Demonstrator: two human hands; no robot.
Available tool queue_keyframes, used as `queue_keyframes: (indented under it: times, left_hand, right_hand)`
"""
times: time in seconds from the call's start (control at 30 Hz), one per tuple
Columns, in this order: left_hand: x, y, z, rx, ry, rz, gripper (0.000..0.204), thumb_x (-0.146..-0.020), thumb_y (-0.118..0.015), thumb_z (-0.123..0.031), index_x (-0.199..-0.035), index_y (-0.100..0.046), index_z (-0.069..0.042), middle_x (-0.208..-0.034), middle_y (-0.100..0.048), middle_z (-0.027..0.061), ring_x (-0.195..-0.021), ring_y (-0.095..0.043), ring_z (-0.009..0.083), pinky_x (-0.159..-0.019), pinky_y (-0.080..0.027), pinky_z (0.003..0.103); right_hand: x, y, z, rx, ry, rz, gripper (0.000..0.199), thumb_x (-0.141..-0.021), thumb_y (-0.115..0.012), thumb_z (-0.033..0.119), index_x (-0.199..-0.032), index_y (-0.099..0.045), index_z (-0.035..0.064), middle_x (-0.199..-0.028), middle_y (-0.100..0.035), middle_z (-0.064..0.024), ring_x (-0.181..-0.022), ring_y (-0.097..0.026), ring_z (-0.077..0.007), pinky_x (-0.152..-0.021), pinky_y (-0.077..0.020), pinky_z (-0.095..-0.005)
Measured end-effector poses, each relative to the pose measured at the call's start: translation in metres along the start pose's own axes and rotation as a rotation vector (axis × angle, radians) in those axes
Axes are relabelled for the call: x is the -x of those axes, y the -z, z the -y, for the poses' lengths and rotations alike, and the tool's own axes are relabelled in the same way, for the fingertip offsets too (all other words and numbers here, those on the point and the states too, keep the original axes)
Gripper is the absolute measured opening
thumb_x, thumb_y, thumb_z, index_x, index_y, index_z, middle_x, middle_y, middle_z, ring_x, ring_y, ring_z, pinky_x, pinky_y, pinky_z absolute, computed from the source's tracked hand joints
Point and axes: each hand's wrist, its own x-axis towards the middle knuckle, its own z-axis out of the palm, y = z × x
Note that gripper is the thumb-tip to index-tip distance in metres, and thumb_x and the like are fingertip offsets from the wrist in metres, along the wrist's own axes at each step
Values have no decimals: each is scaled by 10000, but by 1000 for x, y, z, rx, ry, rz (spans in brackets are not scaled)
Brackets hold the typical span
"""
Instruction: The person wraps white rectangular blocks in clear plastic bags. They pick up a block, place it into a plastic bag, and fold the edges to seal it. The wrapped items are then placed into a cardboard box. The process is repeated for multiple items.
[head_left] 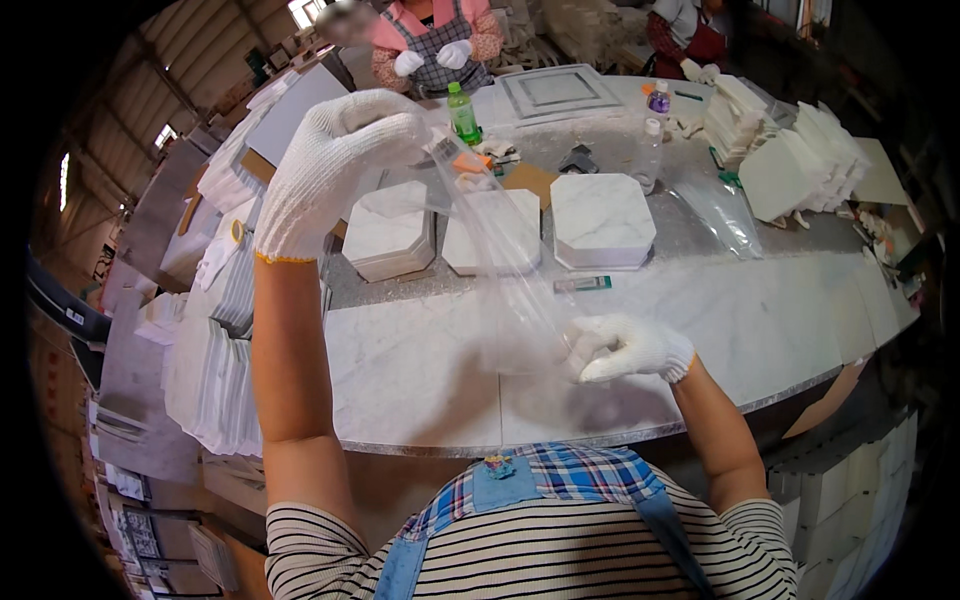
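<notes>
Left hand [335, 160] and right hand [630, 348] pinch plastic [525, 305] above tabletop [750, 310], bare along front edge [420, 449].

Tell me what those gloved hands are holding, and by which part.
Clear plastic film: the left hand grips its upper end, the right hand its lower right edge.

White knit gloves [300, 200] on left hand [345, 150] and right hand [632, 348], yellow-orange cuff edging [285, 259]. Black-striped pale top [540, 560]. Blue plaid bib [585, 470], blue patch [510, 488], light-blue straps [680, 540] at 8 and 4 o'clock.
</notes>
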Motion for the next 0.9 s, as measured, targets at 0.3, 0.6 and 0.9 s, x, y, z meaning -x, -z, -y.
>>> queue_keyframes:
  times: [0.3,0.6,0.9]
  left_hand:
    - [-1,5,58,-1,35,180,272,-932,-673,-208,-1093,-708,9,-911,-685,33,-855,-656,104,-772,-513,200]
    - [6,-49,159,-174,51,367,291,-936,-657,-225,-1106,-723,2,-926,-686,38,-843,-634,138,-777,-524,298]
    - [10,-113,257,-347,-137,417,331,-922,-649,-299,-1128,-736,-55,-1013,-738,157,-980,-679,329,-885,-523,397]
  right_hand:
    - [28,-132,-10,-707,143,22,161,-887,-700,132,-953,-608,17,-871,-654,-90,-907,-626,-238,-830,-501,-363]
    - [37,-221,-37,-501,-260,-292,222,-810,-768,69,-1004,-733,-32,-952,-743,-143,-866,-696,-197,-814,-564,-330]
    - [27,-238,-93,-497,-452,-437,151,-857,-727,60,-988,-747,-11,-944,-737,-60,-865,-672,-125,-794,-533,-256]
